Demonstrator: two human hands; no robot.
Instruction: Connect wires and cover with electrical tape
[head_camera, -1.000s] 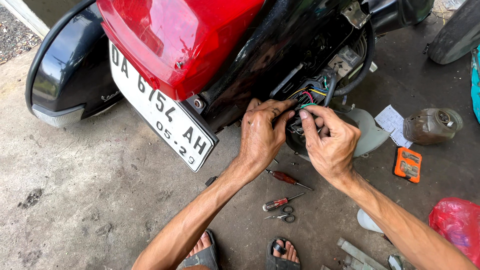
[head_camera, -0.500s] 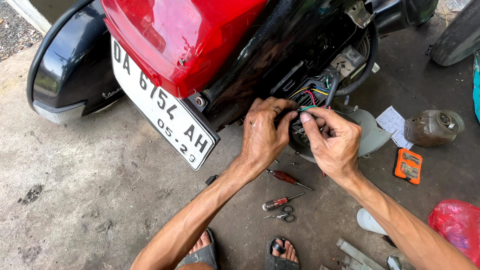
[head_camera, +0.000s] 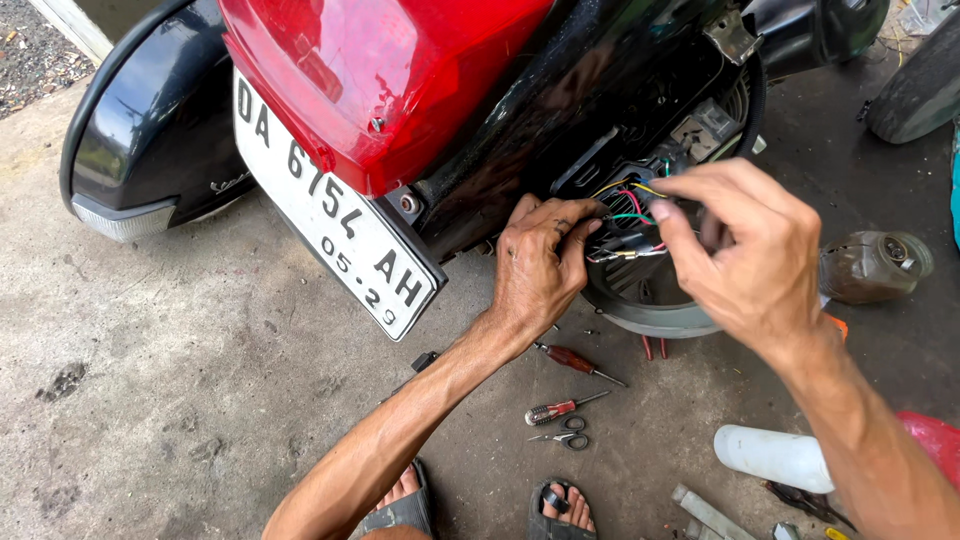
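The rear of a black scooter body (head_camera: 520, 120) with a red tail light (head_camera: 380, 70) and a white number plate (head_camera: 330, 225) fills the top of the head view. Coloured wires (head_camera: 630, 205) hang from an open cavity beside a round grey housing (head_camera: 650, 310). My left hand (head_camera: 540, 265) pinches a dark connector on these wires. My right hand (head_camera: 745, 245) is raised beside it, fingertips closed on the wire ends near the yellow and green strands.
On the concrete floor lie two red-handled screwdrivers (head_camera: 575, 360) (head_camera: 555, 410), small scissors (head_camera: 565, 438), a white plastic tube (head_camera: 775, 458), a brown glass jar (head_camera: 875, 265) and a red bag (head_camera: 935, 445). My sandalled feet (head_camera: 400, 505) are at the bottom. A tyre (head_camera: 920, 85) stands top right.
My right hand has lifted up and to the right, off the housing, drawing the wires out. The left hand keeps its grip on the connector. The camera has moved closer.
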